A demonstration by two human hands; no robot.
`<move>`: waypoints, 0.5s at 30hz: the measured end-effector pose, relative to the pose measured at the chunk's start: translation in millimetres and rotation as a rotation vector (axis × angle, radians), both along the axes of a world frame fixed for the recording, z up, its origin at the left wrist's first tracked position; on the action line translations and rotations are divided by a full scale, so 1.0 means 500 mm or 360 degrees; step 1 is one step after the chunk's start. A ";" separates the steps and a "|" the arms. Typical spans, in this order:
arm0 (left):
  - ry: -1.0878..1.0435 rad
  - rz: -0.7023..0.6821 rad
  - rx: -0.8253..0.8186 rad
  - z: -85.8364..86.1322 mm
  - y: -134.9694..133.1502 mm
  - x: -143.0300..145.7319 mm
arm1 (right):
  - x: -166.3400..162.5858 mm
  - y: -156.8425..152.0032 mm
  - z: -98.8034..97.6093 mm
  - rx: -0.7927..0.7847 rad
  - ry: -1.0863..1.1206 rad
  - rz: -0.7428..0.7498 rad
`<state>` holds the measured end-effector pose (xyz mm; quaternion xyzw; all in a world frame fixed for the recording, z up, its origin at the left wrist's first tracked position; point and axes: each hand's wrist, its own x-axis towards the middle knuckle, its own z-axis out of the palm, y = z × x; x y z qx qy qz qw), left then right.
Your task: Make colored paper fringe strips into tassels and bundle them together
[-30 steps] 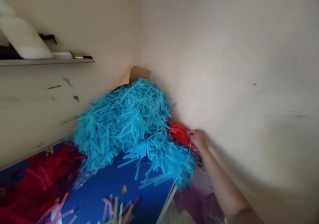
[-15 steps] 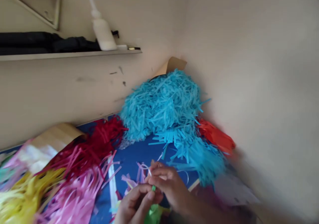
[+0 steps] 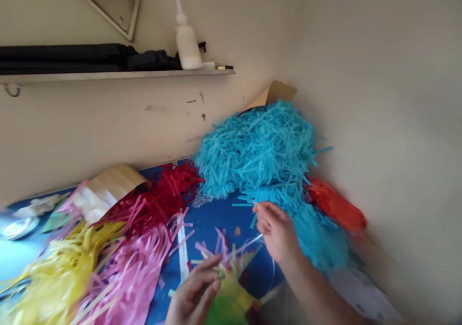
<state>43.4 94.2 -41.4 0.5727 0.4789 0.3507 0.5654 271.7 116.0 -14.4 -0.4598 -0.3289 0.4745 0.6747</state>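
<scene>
My left hand point(image 3: 197, 289) is closed at the bottom centre, with a small twisted green bit of paper point(image 3: 221, 274) between thumb and fingers. Below and beside it spreads a green and yellow fringed paper tassel point(image 3: 229, 303), partly hidden by the hand. My right hand point(image 3: 277, 231) is raised to the right with its fingers pinched on a thin white ribbon point(image 3: 257, 239). From that hand the ribbon slants down toward the tassel and the left hand. Pink and lilac paper strips point(image 3: 221, 240) lie just behind the tassel.
A large heap of blue shredded paper point(image 3: 258, 147) fills the table's corner. Red fringe point(image 3: 164, 195), pink fringe point(image 3: 133, 262) and yellow fringe point(image 3: 68, 267) lie left; an orange paper bundle point(image 3: 337, 204) lies right. On the wall shelf point(image 3: 119, 76) stands a white bottle point(image 3: 188, 45).
My right hand has moved up and right, away from the left hand, drawing out the ribbon. The left hand stays nearly in place. The view has turned slightly left.
</scene>
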 end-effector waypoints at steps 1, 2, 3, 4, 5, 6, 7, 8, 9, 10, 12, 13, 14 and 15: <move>-0.0059 0.0103 0.0030 0.002 0.001 -0.003 | -0.011 -0.017 0.003 0.0054 -0.0346 -0.0024; -0.0144 0.0225 0.0007 0.004 0.000 -0.005 | -0.023 -0.034 0.006 0.0111 -0.0672 -0.0011; -0.0250 0.0354 -0.0073 0.006 -0.003 -0.005 | -0.036 -0.051 0.008 0.0172 -0.0945 0.0029; -0.0362 0.0469 -0.0195 0.009 -0.006 -0.003 | -0.049 -0.066 0.010 0.0236 -0.1147 0.0076; -0.0475 0.0573 -0.0332 0.013 -0.010 0.000 | -0.061 -0.078 0.012 0.0307 -0.1275 0.0094; -0.0578 0.0665 -0.0450 0.018 -0.014 0.005 | -0.073 -0.087 0.014 0.0374 -0.1348 0.0094; -0.0663 0.0727 -0.0532 0.023 -0.019 0.009 | -0.083 -0.092 0.015 0.0431 -0.1391 0.0086; -0.0727 0.0754 -0.0574 0.030 -0.022 0.013 | -0.092 -0.095 0.016 0.0482 -0.1420 0.0067; -0.0771 0.0754 -0.0586 0.037 -0.026 0.016 | -0.099 -0.097 0.018 0.0526 -0.1448 0.0044; -0.0798 0.0742 -0.0579 0.042 -0.029 0.019 | -0.104 -0.097 0.019 0.0562 -0.1479 0.0021; -0.0818 0.0725 -0.0546 0.050 -0.033 0.019 | -0.111 -0.097 0.021 0.0602 -0.1557 -0.0003; -0.0817 0.0715 -0.0533 0.051 -0.035 0.018 | -0.113 -0.097 0.022 0.0608 -0.1597 -0.0010; -0.0811 0.0708 -0.0518 0.051 -0.037 0.016 | -0.114 -0.097 0.022 0.0609 -0.1631 -0.0019; -0.0804 0.0702 -0.0500 0.049 -0.039 0.014 | -0.115 -0.098 0.022 0.0609 -0.1660 -0.0031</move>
